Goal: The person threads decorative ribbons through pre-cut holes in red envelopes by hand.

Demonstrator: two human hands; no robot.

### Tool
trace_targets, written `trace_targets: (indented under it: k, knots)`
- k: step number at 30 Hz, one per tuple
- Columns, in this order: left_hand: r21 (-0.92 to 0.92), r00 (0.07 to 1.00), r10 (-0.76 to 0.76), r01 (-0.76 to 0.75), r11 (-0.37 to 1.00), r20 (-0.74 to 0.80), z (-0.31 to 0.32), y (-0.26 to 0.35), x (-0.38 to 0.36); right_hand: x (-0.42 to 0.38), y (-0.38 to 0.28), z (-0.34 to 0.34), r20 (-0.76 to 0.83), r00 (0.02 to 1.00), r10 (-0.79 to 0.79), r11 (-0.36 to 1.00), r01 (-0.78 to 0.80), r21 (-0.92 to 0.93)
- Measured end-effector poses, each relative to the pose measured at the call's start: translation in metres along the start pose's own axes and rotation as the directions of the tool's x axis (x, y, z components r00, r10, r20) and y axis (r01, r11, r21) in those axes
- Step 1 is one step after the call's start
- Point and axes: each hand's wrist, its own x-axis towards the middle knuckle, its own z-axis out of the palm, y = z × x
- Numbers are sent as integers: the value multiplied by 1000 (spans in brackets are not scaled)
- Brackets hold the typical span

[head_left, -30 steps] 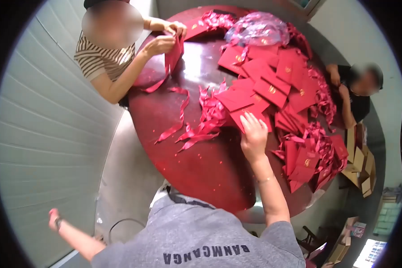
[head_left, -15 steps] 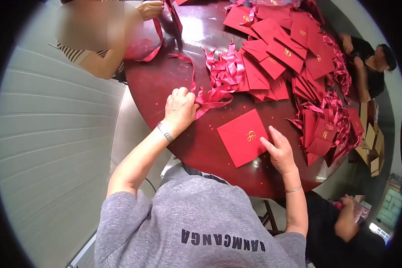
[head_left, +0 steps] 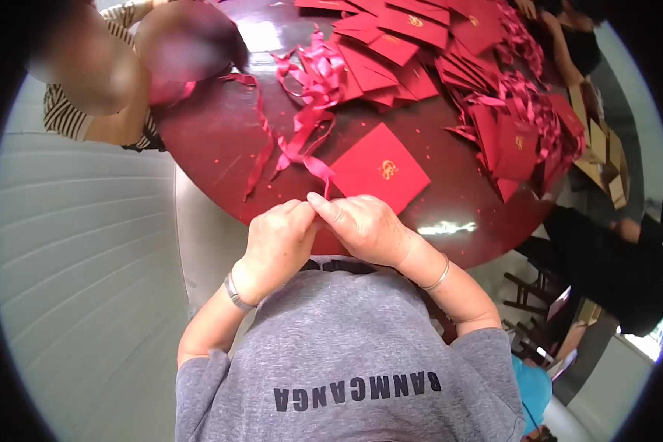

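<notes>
My left hand (head_left: 281,237) and my right hand (head_left: 365,227) meet at the table's near edge, fingertips together. Both are closed on the end of a pink ribbon (head_left: 317,166), which runs up from between them toward a heap of ribbons (head_left: 318,70). Just beyond my right hand a square red envelope (head_left: 381,168) with a gold emblem lies flat on the dark red table (head_left: 221,166). Another loose ribbon (head_left: 261,147) lies to the left. My fingertips partly hide the held end.
Many red envelopes (head_left: 390,48) are piled at the far side, with more envelopes and ribbons (head_left: 519,140) at the right. A person in striped sleeves (head_left: 70,118) is at the upper left, others at the right. Cardboard boxes (head_left: 600,144) stand beyond the right edge.
My right hand has left the envelope and joined my left hand at the ribbon. Both are now close to my body. The view has shifted, and the other person's head has leaned in.
</notes>
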Motion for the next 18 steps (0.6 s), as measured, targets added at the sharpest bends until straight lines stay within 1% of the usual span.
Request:
trace_targets:
  k: [1, 2, 4, 5, 6, 8, 9, 10, 11, 12, 13, 14, 15, 16, 17, 18]
  knots:
    - [-136, 999, -4, 10, 991, 42, -1, 3, -4, -9, -4, 0, -77, 997, 1, 998, -6, -62]
    - [-259, 999, 11, 3, 966, 51, 1, 6, -7, -19, -5, 1, -77, 997, 13, 997, -18, -70]
    - [-518, 985, -97, 159, 841, 144, 5, 16, -10, -40, -7, -3, -132, 990, 55, 997, -60, -40]
    - [-591, 953, -190, 296, 750, 237, 7, 19, -11, -50, -12, -8, -77, 987, 142, 990, -143, -10]
    - [-640, 902, -267, 430, 637, 339, 10, 22, -11, -57, -18, -9, -80, 985, 152, 988, -153, -10]
    - [-646, 905, -238, 419, 638, 352, 21, 27, -8, -66, -31, -15, -166, 931, 327, 944, -311, 113]
    - [-587, 968, -108, 225, 777, 229, 32, 29, -7, -69, -40, -14, -155, 865, 478, 868, -437, 238]
    - [-493, 992, 49, 16, 870, 119, 39, 32, -5, -74, -43, -10, -164, 856, 490, 862, -447, 239]
    - [-497, 989, 90, -19, 868, 119, 43, 38, -2, -79, -45, -5, -149, 805, 574, 771, -470, 431]
    - [-497, 986, 106, -29, 867, 127, 44, 43, 2, -84, -46, -2, -120, 753, 647, 649, -462, 604]
    - [-500, 976, 121, -13, 866, 183, 45, 47, 7, -90, -48, -2, -91, 698, 710, 594, -524, 611]
    - [-501, 962, 136, 2, 865, 238, 46, 50, 13, -96, -48, -1, -106, 689, 717, 593, -523, 612]
    - [-463, 972, 162, -65, 884, 173, 54, 45, 19, -103, -46, 1, -196, 669, 717, 656, -552, 515]
    - [-276, 973, 180, -134, 952, 147, 62, 37, 30, -111, -44, 4, -285, 650, 704, 703, -582, 409]
    - [-149, 958, 261, -242, 959, 118, 66, 28, 45, -118, -43, 8, -289, 559, 777, 609, -552, 569]
    - [-17, 935, 341, -341, 940, 96, 70, 21, 61, -125, -43, 8, -269, 511, 816, 545, -526, 653]
